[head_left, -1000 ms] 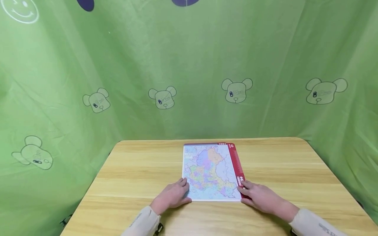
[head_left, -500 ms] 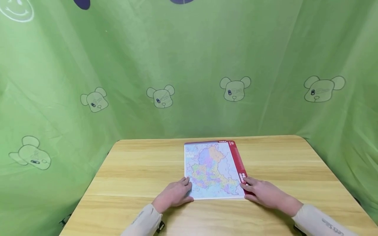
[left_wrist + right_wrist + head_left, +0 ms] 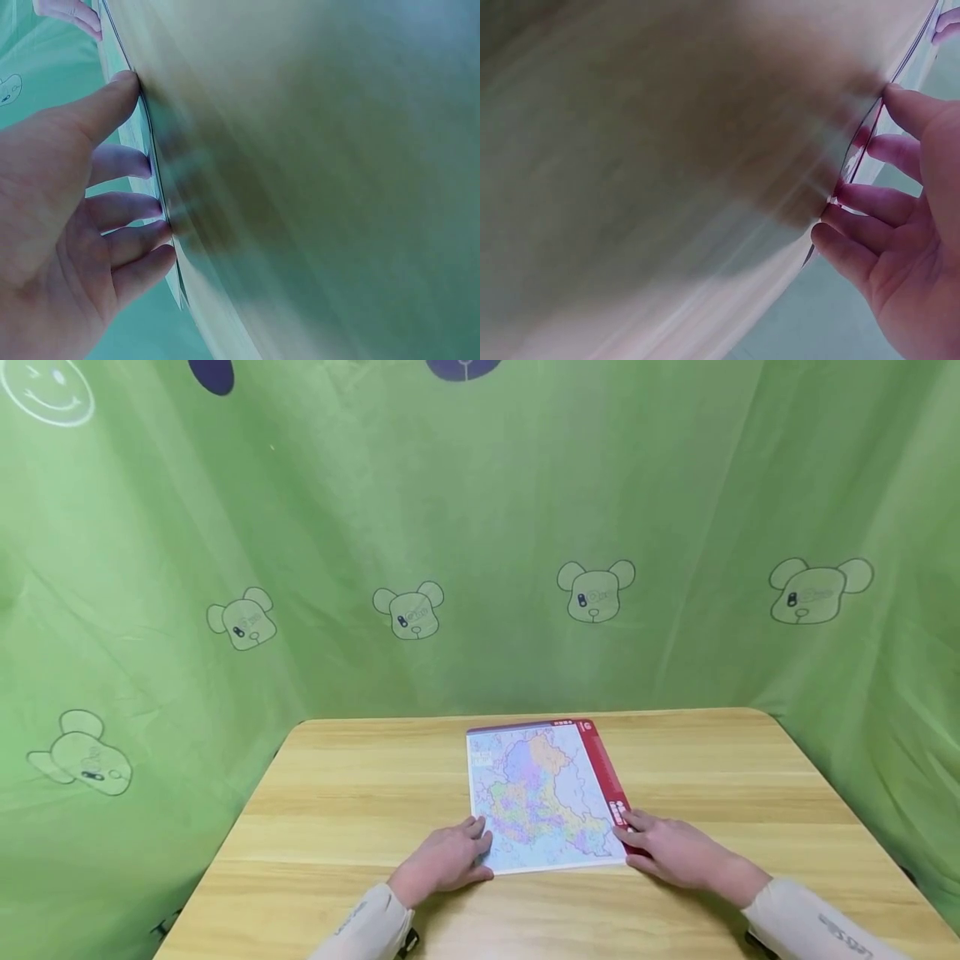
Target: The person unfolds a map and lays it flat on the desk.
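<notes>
A thin map (image 3: pixel 536 802) with pastel regions and a red strip along its right side lies flat on the wooden table. At its near left corner, my left hand (image 3: pixel 447 853) rests its thumb and fingertips along the edge. My right hand (image 3: pixel 678 850) touches the near right corner, its fingers over the red strip. In the left wrist view, the left hand's loosely bent fingers (image 3: pixel 124 210) meet the sheet's edge. From the right wrist, the right hand's fingers (image 3: pixel 877 202) also lie against the edge. Neither hand curls round the map.
The wooden table (image 3: pixel 360 777) has rounded far corners and extends to both sides of the map. Behind and beside it hangs a green curtain (image 3: pixel 480 660) printed with bear heads.
The map has shifted slightly to the right and turned a little, its near right corner now farther from me. Both hands moved slightly right, staying at its corners.
</notes>
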A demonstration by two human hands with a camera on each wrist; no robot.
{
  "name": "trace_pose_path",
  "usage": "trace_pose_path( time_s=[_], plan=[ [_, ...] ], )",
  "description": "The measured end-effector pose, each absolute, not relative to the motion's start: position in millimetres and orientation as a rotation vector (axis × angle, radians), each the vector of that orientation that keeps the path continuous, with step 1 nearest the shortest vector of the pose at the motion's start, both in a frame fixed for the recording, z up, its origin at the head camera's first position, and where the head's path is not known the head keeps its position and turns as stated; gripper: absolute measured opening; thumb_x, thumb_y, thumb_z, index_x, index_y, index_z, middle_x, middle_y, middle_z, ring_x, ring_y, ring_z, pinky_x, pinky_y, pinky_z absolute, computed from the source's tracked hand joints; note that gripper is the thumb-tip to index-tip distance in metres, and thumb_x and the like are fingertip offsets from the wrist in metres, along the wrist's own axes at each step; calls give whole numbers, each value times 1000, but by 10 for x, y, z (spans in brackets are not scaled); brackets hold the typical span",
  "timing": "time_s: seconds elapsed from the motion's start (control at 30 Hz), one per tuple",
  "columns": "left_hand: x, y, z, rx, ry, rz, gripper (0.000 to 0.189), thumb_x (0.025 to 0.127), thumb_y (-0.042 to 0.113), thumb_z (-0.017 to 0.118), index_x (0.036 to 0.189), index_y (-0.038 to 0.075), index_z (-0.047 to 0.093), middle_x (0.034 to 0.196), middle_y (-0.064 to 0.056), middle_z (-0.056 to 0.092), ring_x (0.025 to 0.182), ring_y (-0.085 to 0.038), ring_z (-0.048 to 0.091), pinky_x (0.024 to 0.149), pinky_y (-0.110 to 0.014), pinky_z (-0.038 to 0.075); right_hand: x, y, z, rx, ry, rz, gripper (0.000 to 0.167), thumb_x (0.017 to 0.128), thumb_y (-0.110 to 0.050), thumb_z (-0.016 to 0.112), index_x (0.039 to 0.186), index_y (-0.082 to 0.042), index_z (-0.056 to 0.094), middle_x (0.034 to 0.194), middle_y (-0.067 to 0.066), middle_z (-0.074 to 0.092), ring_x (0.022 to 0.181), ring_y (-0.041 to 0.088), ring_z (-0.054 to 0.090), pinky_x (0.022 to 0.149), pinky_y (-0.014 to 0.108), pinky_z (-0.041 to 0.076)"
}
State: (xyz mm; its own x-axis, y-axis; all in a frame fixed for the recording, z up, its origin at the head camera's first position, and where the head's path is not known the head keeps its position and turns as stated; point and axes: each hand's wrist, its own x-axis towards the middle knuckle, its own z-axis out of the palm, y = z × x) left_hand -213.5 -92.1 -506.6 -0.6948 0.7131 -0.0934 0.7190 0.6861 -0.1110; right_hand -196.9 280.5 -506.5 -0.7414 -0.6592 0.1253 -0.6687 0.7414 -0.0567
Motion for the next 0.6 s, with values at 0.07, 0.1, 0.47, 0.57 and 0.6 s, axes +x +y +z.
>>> trace_pose_path(
  time_s=[0.07, 0.1, 0.47, 0.57, 0.6],
  plan=[
    [-2135, -919, -5071, 1208, 2848, -213, 63, 91, 56, 50, 135, 11, 51, 144, -14, 41, 129, -27, 43, 100, -33, 41, -1962, 2806, -5070, 1081, -2847, 150, 44, 91, -36, 61, 122, -4, 63, 126, 26, 55, 110, 41, 57, 81, 52, 51],
    [-2136, -917, -5072, 1207, 2848, -212, 63, 91, 56, 50, 135, 11, 51, 144, -14, 41, 129, -27, 43, 100, -33, 41, -1959, 2807, -5073, 1072, -2854, 149, 45, 91, -36, 61, 122, -4, 63, 127, 25, 55, 111, 40, 56, 82, 52, 51],
    [-2087, -897, -5057, 1223, 2858, -241, 62, 92, 55, 48, 135, 11, 52, 142, -14, 43, 127, -28, 45, 99, -34, 42, -1992, 2785, -5072, 980, -2937, 177, 47, 90, -35, 62, 124, -3, 62, 131, 25, 52, 114, 41, 54, 86, 54, 48],
    [-2057, -889, -5045, 1235, 2851, -248, 62, 92, 55, 48, 135, 11, 51, 142, -15, 43, 127, -27, 45, 99, -33, 42, -2006, 2785, -5066, 978, -2947, 173, 47, 90, -35, 63, 124, -2, 61, 131, 25, 51, 114, 41, 54, 87, 54, 48],
    [-2047, -887, -5042, 1239, 2849, -250, 62, 92, 55, 48, 135, 11, 51, 142, -15, 43, 127, -27, 45, 99, -33, 42, -2011, 2785, -5067, 979, -2948, 174, 47, 90, -36, 62, 124, -2, 61, 131, 26, 51, 114, 41, 54, 87, 54, 47]
  ],
)
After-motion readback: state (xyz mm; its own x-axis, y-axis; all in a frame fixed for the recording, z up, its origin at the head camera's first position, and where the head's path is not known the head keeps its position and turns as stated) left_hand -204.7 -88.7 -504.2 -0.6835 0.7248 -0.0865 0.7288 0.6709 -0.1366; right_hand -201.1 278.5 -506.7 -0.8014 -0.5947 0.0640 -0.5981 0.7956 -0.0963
